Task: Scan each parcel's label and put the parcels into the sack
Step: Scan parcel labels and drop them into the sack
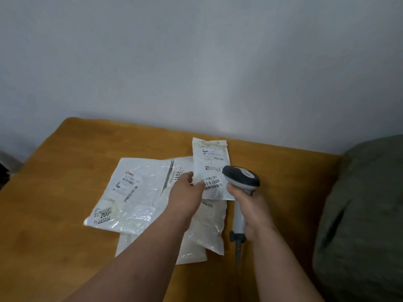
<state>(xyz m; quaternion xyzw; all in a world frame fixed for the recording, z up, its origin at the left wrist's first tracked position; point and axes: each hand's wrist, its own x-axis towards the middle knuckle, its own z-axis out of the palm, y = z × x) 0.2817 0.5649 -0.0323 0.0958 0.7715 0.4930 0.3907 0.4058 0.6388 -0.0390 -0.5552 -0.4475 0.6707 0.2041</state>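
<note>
On the wooden table (54,192), the left hand (185,192) pinches a small white parcel (210,168) while the right hand (250,205) grips the barcode scanner (241,177).

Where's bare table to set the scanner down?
Bare wooden table lies left of the big parcel, and a narrower strip sits between the scanner and the green sack. The middle is crowded with overlapping parcels.

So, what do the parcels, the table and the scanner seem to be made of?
The parcels, such as the held parcel and the big parcel, look like thin glossy plastic film: they crinkle and catch glare. The table seems wood or wood-look laminate, matte, with faint grain. The scanner looks like hard plastic, dark head and pale handle, in the right hand.
</note>
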